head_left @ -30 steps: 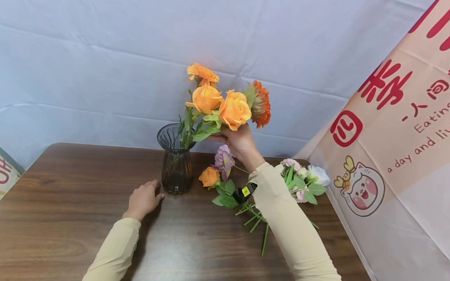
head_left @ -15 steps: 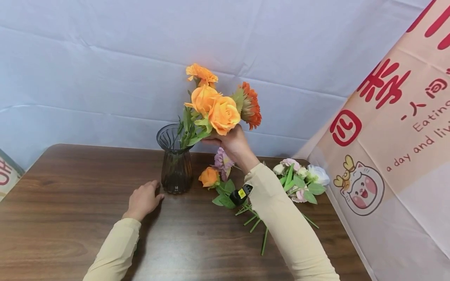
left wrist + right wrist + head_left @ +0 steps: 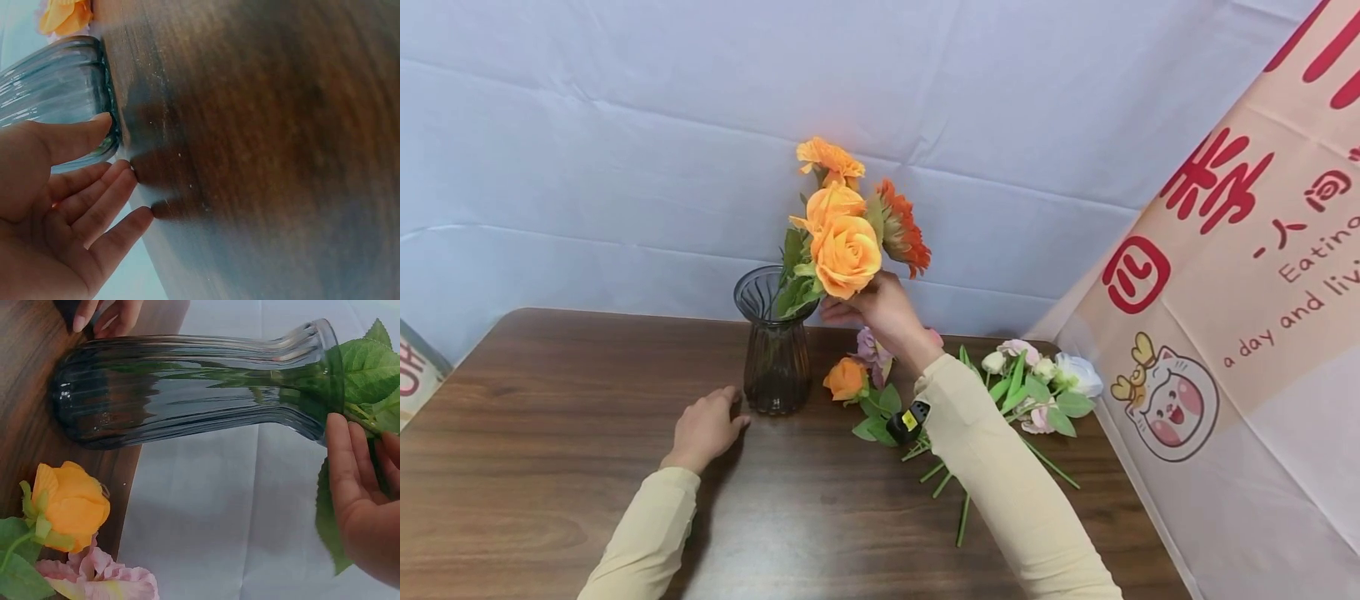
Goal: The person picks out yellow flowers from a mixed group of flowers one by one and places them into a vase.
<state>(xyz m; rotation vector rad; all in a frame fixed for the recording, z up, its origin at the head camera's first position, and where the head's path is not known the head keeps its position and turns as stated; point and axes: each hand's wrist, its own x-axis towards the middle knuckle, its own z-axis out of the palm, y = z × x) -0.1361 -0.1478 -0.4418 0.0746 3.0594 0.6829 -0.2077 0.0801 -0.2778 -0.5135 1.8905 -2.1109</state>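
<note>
Over the dark ribbed glass vase [image 3: 775, 342], right hand [image 3: 880, 308] grips the orange silk-flower bunch [image 3: 846, 225] w/ stems already inside the neck; left hand [image 3: 703, 429] lies relaxed at the base — lower straight, steady the vase.

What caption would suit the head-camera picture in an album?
Right hand lowers orange artificial flowers into a ribbed dark glass vase; left hand rests beside it.

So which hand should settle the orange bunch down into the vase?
Right. The right hand already grips the orange bunch, whose stems are inside the vase. The left hand rests on the table at the vase's base.
</note>
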